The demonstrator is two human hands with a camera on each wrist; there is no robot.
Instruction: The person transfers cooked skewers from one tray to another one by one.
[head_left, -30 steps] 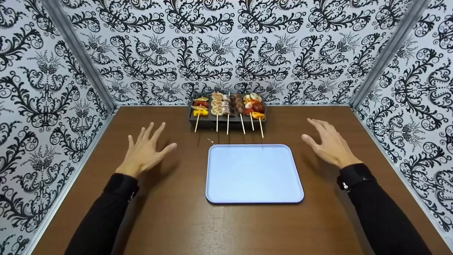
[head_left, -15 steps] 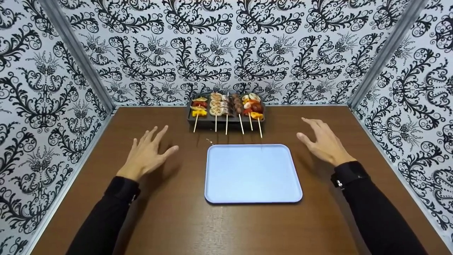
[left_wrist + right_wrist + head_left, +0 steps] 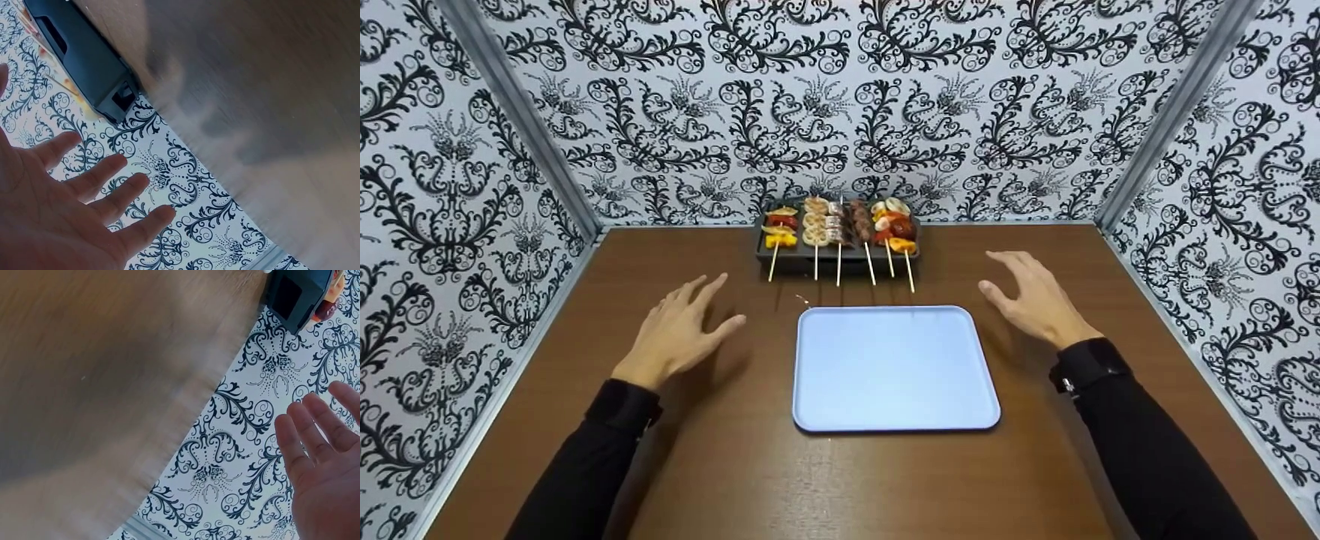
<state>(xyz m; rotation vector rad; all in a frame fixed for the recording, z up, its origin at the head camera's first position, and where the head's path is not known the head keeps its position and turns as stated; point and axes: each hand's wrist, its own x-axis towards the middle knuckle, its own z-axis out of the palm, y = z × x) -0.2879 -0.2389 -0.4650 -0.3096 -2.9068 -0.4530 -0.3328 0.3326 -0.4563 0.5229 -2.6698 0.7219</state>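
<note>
My left hand (image 3: 675,337) hovers over the table left of a pale blue tray (image 3: 896,367), fingers spread and holding nothing. On the tray's other side, my right hand (image 3: 1039,300) is held above the table with extended fingers and an empty palm. Behind the tray sits a dark grill plate (image 3: 840,259) bearing several skewers of food, their wooden sticks pointing toward me. Among them are a meat skewer (image 3: 862,221), a skewer of pale rings (image 3: 815,223) and a vegetable skewer (image 3: 781,227) at the left end. Both wrist views show the bare palms and a corner of the grill.
The brown wooden table (image 3: 840,480) runs back to a patterned wall (image 3: 840,112), with similar walls on both sides. A small whitish scrap (image 3: 802,300) lies by the tray's far left corner. Grey posts stand at the back corners.
Both hands have drifted inward, toward the tray. The left hand has also come slightly nearer to me and its fingers are less spread. The tray and skewers have stayed put.
</note>
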